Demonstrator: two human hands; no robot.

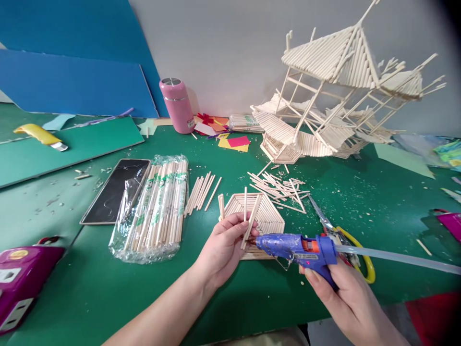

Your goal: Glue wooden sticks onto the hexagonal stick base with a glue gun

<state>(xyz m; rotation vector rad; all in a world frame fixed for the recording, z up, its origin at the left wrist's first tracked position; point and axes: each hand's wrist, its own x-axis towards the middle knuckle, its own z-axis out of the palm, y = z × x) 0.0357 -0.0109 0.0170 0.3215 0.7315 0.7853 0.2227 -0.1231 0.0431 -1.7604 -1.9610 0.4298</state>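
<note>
My left hand (226,247) is closed on thin wooden sticks (251,218), which tilt up between thumb and fingers. In my right hand (342,290) is a blue glue gun (295,247), its nozzle at the lower end of the held sticks and a long clear glue stick (396,258) coming out of its back. Under and behind my left hand lies a hexagonal panel of sticks (272,211), partly hidden by the hand and the gun. Loose sticks lie in a small row (201,192) to the left and in a scattered pile (277,188) behind the panel.
A stick-built pavilion model (317,105) stands at the back right. Scissors (367,262) lie beside the glue gun. Wrapped sticks (158,206) overlap a dark tablet (115,192) on the left. Farther out are a pink bottle (177,106), a yellow cutter (39,134) and a purple power strip (27,274).
</note>
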